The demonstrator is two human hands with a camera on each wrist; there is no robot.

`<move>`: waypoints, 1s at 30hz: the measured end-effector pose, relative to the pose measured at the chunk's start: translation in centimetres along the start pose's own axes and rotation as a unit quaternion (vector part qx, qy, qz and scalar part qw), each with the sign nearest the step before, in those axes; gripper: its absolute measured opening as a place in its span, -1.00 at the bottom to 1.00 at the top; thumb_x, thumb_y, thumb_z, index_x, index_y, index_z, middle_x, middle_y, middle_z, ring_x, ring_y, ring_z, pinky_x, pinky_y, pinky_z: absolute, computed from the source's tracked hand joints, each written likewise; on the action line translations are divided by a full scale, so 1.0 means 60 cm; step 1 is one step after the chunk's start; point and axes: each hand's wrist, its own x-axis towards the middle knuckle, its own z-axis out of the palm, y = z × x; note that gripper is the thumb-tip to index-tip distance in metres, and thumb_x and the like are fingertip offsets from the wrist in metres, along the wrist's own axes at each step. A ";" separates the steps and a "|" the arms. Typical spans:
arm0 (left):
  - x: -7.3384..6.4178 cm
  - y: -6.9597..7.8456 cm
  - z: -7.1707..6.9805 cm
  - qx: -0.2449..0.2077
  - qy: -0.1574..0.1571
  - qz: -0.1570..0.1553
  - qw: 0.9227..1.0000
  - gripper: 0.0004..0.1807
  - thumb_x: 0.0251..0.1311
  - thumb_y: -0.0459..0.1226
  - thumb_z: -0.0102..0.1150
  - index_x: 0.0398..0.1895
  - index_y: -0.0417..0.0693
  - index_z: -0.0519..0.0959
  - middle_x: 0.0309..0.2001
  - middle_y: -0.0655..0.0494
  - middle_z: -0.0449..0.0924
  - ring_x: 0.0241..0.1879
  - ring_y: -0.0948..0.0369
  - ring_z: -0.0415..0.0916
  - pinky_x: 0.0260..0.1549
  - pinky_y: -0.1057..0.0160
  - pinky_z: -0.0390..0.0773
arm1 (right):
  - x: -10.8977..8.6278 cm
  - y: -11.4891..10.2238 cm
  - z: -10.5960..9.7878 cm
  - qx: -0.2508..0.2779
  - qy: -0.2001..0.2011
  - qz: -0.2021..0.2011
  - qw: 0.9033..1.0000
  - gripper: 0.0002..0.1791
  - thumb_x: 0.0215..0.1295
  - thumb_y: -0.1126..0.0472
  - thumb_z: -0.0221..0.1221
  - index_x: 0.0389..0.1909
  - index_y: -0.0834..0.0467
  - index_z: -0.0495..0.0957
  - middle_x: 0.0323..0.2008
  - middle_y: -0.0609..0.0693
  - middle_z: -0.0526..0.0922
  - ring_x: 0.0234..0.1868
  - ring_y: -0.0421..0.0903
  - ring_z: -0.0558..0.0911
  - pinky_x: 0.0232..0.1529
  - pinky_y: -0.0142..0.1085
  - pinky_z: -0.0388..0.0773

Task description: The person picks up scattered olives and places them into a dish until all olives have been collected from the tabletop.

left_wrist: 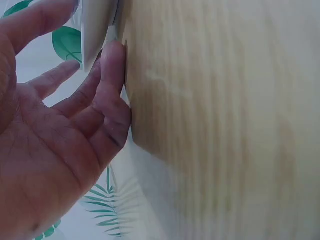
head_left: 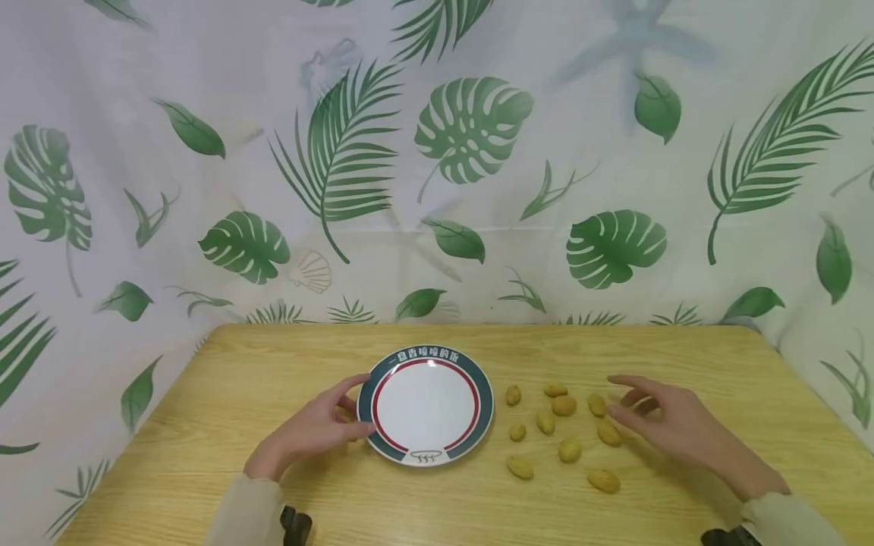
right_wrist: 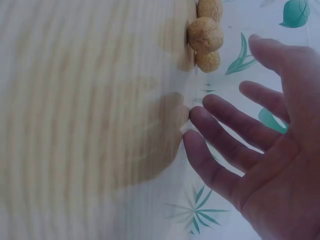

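Observation:
My left hand [head_left: 317, 422] holds the left rim of a round white plate [head_left: 426, 406] with a dark blue-green border, a red ring and white lettering. Its thumb overlaps the rim; in the left wrist view the plate's edge [left_wrist: 95, 37] shows between thumb and curled fingers, low over the tabletop. My right hand [head_left: 672, 421] hovers at the right side of several small yellow-brown wrinkled lumps [head_left: 564, 406], oval to round. Its fingers are loosely bent and hold nothing. Fingertips [right_wrist: 195, 142] are close to the tabletop in the right wrist view, with three lumps [right_wrist: 206, 36] beyond them.
Both hands are over a light wood-grain table [head_left: 328, 500]. Behind it and along its sides hangs a pale cloth [head_left: 492, 250] printed with green leaves. The lumps lie spread out singly and in small groups between the plate and my right hand.

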 end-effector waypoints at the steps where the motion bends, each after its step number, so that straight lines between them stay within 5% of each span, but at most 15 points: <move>1: 0.002 0.000 0.000 0.001 -0.002 0.002 1.000 -0.13 0.19 -0.11 0.43 0.55 0.16 0.25 0.00 -0.03 0.55 -0.24 0.16 0.58 -0.19 0.18 0.54 | 0.002 0.000 0.000 0.002 -0.003 0.002 1.000 -0.43 0.43 -0.08 0.24 0.31 0.19 0.53 -0.18 -0.04 0.76 -0.20 -0.12 0.73 -0.19 -0.28 0.63; 19: 0.025 0.004 0.001 0.012 -0.034 0.003 0.999 -0.14 0.17 -0.16 0.43 0.53 0.10 0.25 -0.15 -0.01 0.58 -0.31 0.14 0.51 -0.30 0.23 0.52 | 0.023 0.000 0.012 0.022 -0.018 -0.025 0.999 -0.56 0.37 0.05 0.33 0.18 0.16 0.63 -0.29 -0.13 0.74 -0.32 -0.32 0.68 -0.25 -0.38 0.62; 30: 0.032 -0.002 -0.004 -0.027 -0.073 0.005 0.997 -0.11 0.21 -0.20 0.42 0.55 0.09 0.16 -0.15 -0.06 0.60 -0.44 0.15 0.55 -0.46 0.23 0.62 | 0.032 0.003 0.014 0.027 -0.041 -0.032 0.998 -0.60 0.33 0.12 0.35 0.14 0.15 0.66 -0.32 -0.14 0.73 -0.32 -0.35 0.65 -0.25 -0.39 0.61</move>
